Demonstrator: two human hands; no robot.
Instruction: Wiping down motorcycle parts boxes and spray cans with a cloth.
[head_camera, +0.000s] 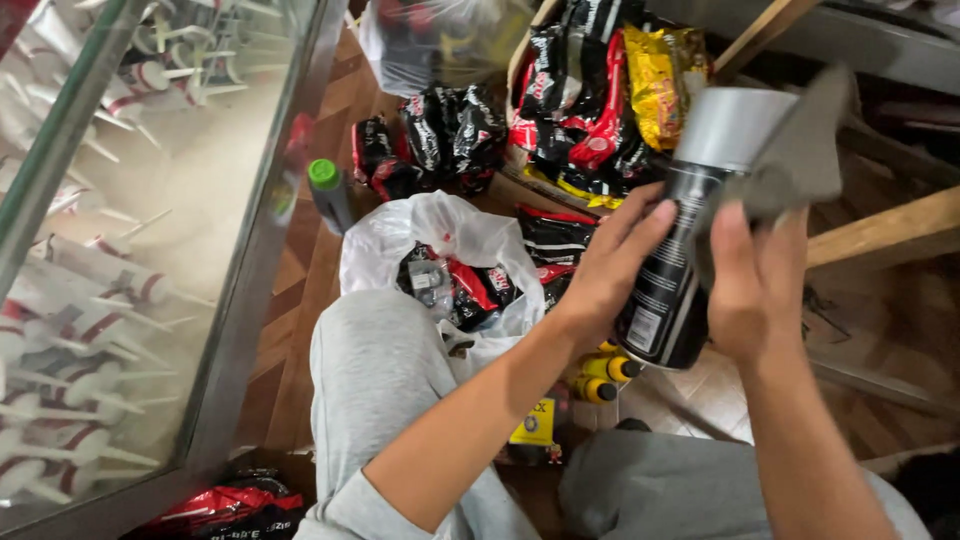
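Grey trouser knees (380, 380) fill the bottom of the view, with small yellow-capped bottles (608, 370) on the floor between them. Just above, the left hand (605, 270) is curled around the side of a black spray can (680, 250) with a silver cap, its fingers closed on the body. The right hand (755, 285) presses a grey cloth (800, 150) against the can's far side and top, fingers wrapped over the cloth. The can is held tilted in the air, above the floor. Beyond the left knee lies an open white plastic bag (440, 235) holding black and red packets. Farther off, a green-capped bottle (328, 195) stands by a glass display case (130, 230), and more black, red and yellow packets (590, 90) are piled at the back.
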